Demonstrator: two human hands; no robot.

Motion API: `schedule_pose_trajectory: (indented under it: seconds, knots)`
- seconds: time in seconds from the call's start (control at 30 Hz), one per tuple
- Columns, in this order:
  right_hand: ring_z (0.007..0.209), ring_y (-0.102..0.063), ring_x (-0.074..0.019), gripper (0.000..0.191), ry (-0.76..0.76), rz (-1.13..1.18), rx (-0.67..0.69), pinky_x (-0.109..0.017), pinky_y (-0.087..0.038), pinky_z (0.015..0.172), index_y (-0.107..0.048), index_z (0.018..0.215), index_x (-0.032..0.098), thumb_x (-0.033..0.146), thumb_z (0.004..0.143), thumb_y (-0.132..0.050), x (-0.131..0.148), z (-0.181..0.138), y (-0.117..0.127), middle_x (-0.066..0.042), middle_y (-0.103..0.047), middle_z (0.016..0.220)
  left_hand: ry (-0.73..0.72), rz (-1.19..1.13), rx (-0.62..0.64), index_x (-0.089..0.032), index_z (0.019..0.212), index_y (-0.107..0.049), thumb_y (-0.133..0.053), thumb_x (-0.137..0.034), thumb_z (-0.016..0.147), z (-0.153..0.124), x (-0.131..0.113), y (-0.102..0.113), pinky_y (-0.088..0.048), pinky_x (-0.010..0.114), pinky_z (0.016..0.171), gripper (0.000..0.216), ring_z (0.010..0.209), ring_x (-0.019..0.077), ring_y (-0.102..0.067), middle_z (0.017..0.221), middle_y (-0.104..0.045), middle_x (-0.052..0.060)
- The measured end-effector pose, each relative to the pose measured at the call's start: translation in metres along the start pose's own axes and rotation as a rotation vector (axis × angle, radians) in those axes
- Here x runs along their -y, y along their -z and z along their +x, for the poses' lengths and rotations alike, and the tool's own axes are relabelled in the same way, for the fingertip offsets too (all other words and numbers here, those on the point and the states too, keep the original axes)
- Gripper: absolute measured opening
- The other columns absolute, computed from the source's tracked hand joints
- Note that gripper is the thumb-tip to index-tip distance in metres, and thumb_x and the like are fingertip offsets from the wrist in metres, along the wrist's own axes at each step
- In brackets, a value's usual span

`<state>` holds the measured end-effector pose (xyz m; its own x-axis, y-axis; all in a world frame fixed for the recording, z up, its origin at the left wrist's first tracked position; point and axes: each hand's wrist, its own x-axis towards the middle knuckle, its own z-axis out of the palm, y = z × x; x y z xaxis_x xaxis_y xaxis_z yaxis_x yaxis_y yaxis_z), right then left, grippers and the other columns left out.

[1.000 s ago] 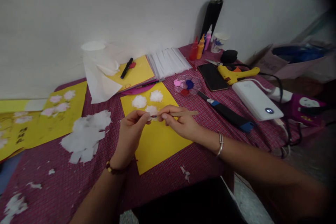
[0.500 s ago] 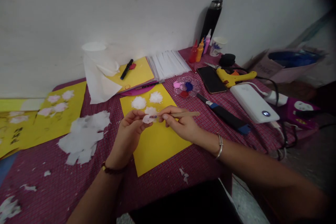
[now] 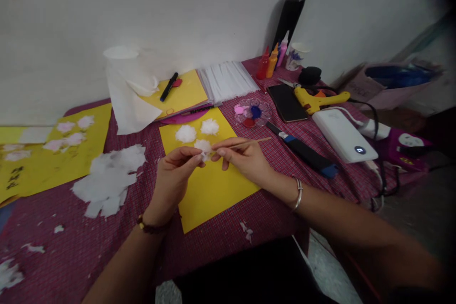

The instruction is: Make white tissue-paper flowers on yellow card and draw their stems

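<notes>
Head view. Left hand (image 3: 174,175): grip pinched shut, thumb and forefinger on a small tissue piece (image 3: 204,155), held just above the yellow sheet (image 3: 213,190) at table centre. The piece overlaps a white tissue tuft behind it, so its edge is hard to make out.

Right hand (image 3: 245,159): grip closed around a thin wooden stick (image 3: 257,141). The near end points at the tissue piece and the far end sticks out to the right. Contact between stick tip and piece: cannot tell. The fingertips of the two hands are near each other, apart. There is a bangle on the right wrist and a bead bracelet on the left.

Two more tissue tufts (image 3: 185,133) lie on the far part of the yellow sheet. A paint palette (image 3: 251,114) sits just beyond the sheet's right corner. A blue-handled cutter (image 3: 306,152) lies right of the right hand, with a white power bank (image 3: 344,135) beyond it. A yellow glue gun (image 3: 318,99) and a phone (image 3: 287,102) are further back. Paint bottles (image 3: 272,61) and a black flask (image 3: 292,14) stand at the wall. A pile of white tissue scraps (image 3: 107,180) lies left of the left hand on the table (image 3: 71,247), which has a maroon checked cloth.
</notes>
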<state>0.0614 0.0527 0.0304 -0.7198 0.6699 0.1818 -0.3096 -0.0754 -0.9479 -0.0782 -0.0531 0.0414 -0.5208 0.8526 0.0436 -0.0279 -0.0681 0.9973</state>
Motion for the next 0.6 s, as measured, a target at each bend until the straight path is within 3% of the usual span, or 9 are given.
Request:
schedule_pose_trajectory:
  seconds: [0.1, 0.17, 0.27, 0.4, 0.47, 0.6]
  knots:
    - [0.047, -0.052, -0.0051, 0.028, -0.038, 0.027, -0.087, -0.019, -0.043, 0.045, -0.068, 0.074, 0.018, 0.042, 0.085, -0.06, 0.004, 0.003, 0.001, 0.0, -0.067, 0.067, -0.189, 0.241, 0.029, -0.02, 0.078, -0.07, -0.073, -0.018, 0.072, 0.004, -0.016, -0.009, -0.048, 0.023, 0.062, 0.006, 0.065, 0.0102, -0.059, 0.07, -0.067, -0.001]
    - [0.045, -0.048, -0.0042, 0.024, -0.092, 0.132, -0.106, -0.019, -0.042, 0.045, -0.069, 0.081, 0.02, 0.042, 0.084, -0.061, 0.008, 0.004, 0.004, 0.004, -0.063, 0.063, -0.27, 0.388, 0.073, -0.018, 0.073, -0.069, -0.072, -0.019, 0.071, 0.012, -0.029, -0.014, -0.047, 0.023, 0.06, 0.004, 0.065, 0.0108, -0.059, 0.07, -0.066, 0.0]
    - [0.046, -0.045, -0.0042, 0.019, -0.114, 0.288, -0.063, -0.019, -0.045, 0.047, -0.068, 0.091, 0.025, 0.036, 0.075, -0.072, 0.015, 0.006, 0.009, 0.007, -0.06, 0.065, -0.104, 0.329, 0.177, -0.017, 0.068, -0.066, -0.068, -0.02, 0.072, 0.029, -0.043, -0.017, -0.043, 0.021, 0.049, 0.005, 0.051, 0.0085, -0.053, 0.057, -0.06, -0.002]
    - [0.047, -0.048, -0.0049, 0.019, -0.061, 0.252, -0.075, -0.021, -0.045, 0.048, -0.07, 0.084, 0.023, 0.037, 0.072, -0.076, 0.017, 0.009, 0.012, 0.004, -0.066, 0.071, 0.066, 0.151, 0.297, -0.017, 0.066, -0.061, -0.062, -0.024, 0.077, 0.042, -0.047, -0.016, -0.043, 0.02, 0.046, 0.013, 0.046, 0.0071, -0.05, 0.056, -0.059, -0.002]
    - [0.045, -0.048, -0.0046, 0.018, -0.121, 0.273, -0.122, -0.02, -0.043, 0.046, -0.071, 0.084, 0.022, 0.038, 0.076, -0.072, 0.013, 0.009, 0.011, 0.004, -0.066, 0.069, 0.011, 0.215, 0.355, -0.016, 0.07, -0.062, -0.061, -0.025, 0.079, 0.041, -0.048, -0.014, -0.045, 0.021, 0.049, 0.013, 0.049, 0.0079, -0.053, 0.059, -0.06, -0.001]
    - [0.04, -0.042, -0.0034, 0.017, -0.408, 0.464, -0.146, -0.019, -0.041, 0.045, -0.067, 0.075, 0.021, 0.037, 0.081, -0.066, 0.001, 0.01, 0.01, 0.006, -0.061, 0.059, -0.209, 0.52, 0.53, -0.016, 0.09, -0.067, -0.062, -0.027, 0.079, 0.039, -0.048, 0.001, -0.046, 0.022, 0.056, 0.016, 0.061, 0.0104, -0.058, 0.069, -0.065, 0.0]
